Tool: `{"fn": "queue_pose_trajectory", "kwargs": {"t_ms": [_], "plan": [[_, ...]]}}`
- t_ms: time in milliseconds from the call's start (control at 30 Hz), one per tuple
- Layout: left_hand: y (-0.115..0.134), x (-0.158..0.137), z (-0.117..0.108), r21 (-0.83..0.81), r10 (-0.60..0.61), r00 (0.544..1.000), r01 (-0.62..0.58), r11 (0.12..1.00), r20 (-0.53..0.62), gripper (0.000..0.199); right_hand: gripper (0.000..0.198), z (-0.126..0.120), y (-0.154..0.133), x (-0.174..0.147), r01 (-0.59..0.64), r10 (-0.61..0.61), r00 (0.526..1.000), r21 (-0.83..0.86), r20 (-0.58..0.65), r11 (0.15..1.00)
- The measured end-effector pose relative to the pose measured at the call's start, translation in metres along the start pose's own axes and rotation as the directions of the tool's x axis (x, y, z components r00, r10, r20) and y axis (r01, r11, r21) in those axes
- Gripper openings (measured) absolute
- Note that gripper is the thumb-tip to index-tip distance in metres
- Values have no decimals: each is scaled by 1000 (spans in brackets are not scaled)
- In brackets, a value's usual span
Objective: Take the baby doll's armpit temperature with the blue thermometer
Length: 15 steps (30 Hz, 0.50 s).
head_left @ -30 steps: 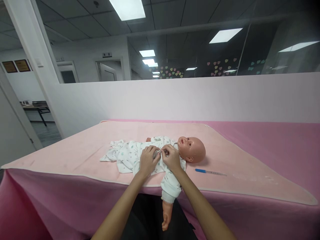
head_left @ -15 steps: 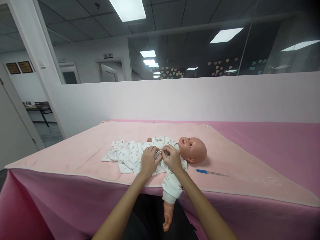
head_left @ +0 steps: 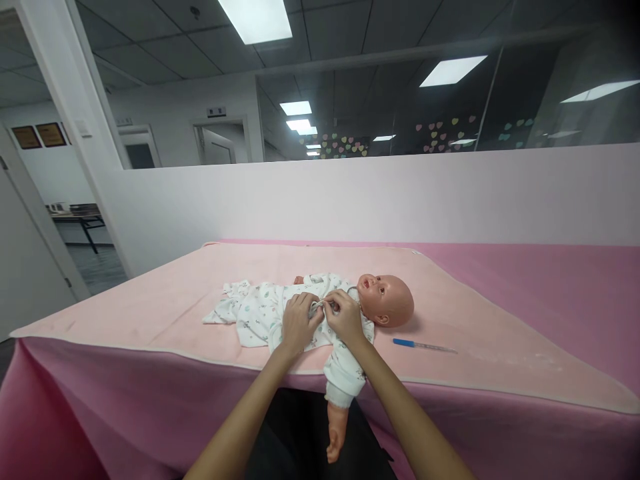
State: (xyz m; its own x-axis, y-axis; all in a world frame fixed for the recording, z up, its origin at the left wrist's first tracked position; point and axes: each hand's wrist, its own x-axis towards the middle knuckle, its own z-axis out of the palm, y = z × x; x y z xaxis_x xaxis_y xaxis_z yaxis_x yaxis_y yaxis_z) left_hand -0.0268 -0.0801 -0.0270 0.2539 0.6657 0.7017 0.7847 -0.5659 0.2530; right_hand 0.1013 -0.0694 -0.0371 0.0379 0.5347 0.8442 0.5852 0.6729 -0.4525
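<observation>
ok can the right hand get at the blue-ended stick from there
Probably yes: the stick lies uncovered on the mat near the doll's head, though the right hand seems busy pinching the tie.

Single head-worn view, forward and down.

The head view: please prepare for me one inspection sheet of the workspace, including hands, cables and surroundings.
Surface: peach mat over pink cloth.
Main things: doll lying in printed white clothes; one doll arm hangs past the near edge.
Clutter: thin blue-ended stick, on the mat near the doll's head.
Hands: left hand and right hand meet at a white strip over the clothes; exact grip unclear.
Cables: nothing seen.
Surroundings: white wall, glass above, lit ceiling panels.
</observation>
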Motion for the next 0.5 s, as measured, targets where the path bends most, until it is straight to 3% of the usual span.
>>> {"fn": "queue_pose_trajectory", "kwargs": {"t_ms": [500], "plan": [[1, 0, -6, -247, -74, 997, 65, 967, -27, 18, 16, 0, 1, 0, 2, -2, 1000, -3, 8, 1000]]}}
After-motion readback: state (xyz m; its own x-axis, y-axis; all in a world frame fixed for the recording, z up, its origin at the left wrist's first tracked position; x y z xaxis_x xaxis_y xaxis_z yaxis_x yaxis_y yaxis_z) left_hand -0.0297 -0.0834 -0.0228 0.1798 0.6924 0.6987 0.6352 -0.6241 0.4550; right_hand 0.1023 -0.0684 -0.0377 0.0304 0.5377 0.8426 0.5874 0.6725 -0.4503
